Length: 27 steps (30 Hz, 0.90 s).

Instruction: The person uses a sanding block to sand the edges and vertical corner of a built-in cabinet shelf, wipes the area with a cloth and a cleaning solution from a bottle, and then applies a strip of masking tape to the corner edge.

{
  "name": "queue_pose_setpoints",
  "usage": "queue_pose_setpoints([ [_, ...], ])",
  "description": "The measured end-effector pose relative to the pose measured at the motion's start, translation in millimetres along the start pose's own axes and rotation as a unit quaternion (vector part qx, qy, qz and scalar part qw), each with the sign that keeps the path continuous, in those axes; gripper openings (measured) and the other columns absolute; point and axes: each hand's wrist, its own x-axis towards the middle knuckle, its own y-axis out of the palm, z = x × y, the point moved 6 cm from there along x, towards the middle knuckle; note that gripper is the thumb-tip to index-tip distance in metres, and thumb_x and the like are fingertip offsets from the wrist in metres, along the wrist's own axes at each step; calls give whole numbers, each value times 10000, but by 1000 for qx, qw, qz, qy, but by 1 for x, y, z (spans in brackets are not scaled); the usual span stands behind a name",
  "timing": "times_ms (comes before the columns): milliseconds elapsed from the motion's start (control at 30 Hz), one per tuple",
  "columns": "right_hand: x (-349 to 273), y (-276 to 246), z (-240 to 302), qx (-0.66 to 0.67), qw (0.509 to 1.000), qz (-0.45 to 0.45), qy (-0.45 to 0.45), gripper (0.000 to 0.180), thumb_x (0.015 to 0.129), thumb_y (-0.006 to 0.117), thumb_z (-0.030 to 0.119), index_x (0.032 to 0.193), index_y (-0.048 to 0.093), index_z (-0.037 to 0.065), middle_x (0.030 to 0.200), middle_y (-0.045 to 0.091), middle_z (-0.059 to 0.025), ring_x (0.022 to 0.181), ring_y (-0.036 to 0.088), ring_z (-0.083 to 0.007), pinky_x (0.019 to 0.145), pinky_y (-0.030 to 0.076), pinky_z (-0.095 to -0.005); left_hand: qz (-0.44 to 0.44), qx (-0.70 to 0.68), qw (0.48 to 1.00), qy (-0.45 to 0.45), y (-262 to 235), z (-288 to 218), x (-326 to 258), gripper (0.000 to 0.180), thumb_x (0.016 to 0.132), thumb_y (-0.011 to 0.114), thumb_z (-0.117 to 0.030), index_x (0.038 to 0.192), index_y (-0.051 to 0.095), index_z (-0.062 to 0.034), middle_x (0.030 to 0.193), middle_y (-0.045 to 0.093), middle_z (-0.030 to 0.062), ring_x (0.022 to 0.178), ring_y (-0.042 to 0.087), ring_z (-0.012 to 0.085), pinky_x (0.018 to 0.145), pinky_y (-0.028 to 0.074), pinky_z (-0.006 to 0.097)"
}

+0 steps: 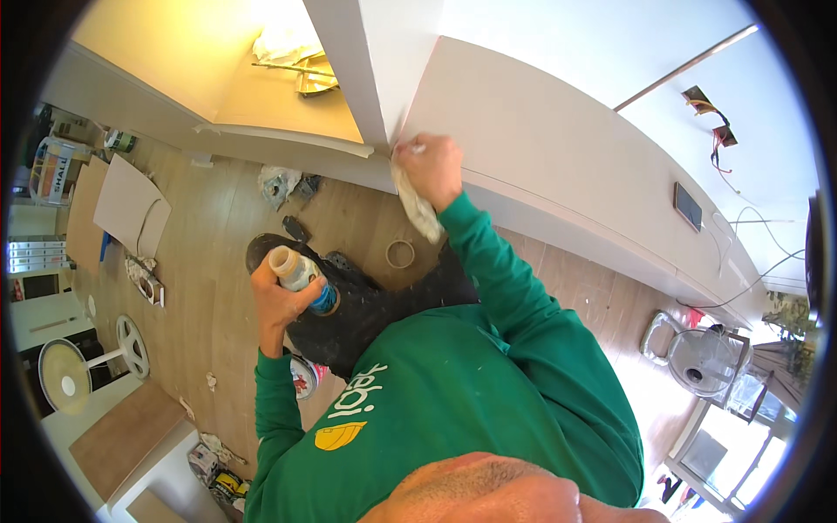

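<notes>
Wood floor (pixel 205 270) | left grip (pixel 277 303) clasping bottle (pixel 299 272), contents unclear | right grip (pixel 434 169) clutching cloth (pixel 417 206)

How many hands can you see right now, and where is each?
2. The left hand, left of the picture's centre, grips an uncapped bottle; the right hand, above centre, holds a pale cloth near the upright panel. No others are visible.

White lettering (pixel 353 394), in lower case, runs across the chest of the green sweatshirt (pixel 471 375), beside a yellow emblem (pixel 340 436). Bold capitals mark a pale container (pixel 57 174) at far left. The bottle (pixel 299 272) bears a label (its print too small to read).
</notes>
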Motion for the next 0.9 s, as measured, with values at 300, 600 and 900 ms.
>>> queue_pose_setpoints([
  [300, -45, -84, -26, 430, 895, 27, 113, 389, 852, 687, 27, 1220, 613, -77, 1010, 713, -134, 874, 694, -229, 792, 570, -345, 29, -31, 999, -21, 7, -17, -15, 371, 665, 861, -104, 962, 654, -21, 852, 689, 46, 784, 664, 130, 738, 544, 298],
  [600, -17, -132, -42, 625, 775, -88, 30, 388, 814, 664, -45, 1192, 592, 4, 1082, 663, -99, 954, 652, -238, 857, 538, -364, 27, -15, 998, 45, 21, -49, -5, 375, 624, 871, -135, 904, 644, -33, 821, 666, 56, 737, 642, 150, 709, 532, 312],
  [900, -37, -158, -66, 153, 965, -207, -47, 361, 765, 735, 56, 1093, 596, -4, 991, 701, -111, 861, 669, -212, 753, 542, -339, 56, -10, 997, 46, 29, -32, -15, 377, 657, 863, -110, 957, 652, -25, 864, 687, 44, 796, 661, 135, 751, 543, 302],
])
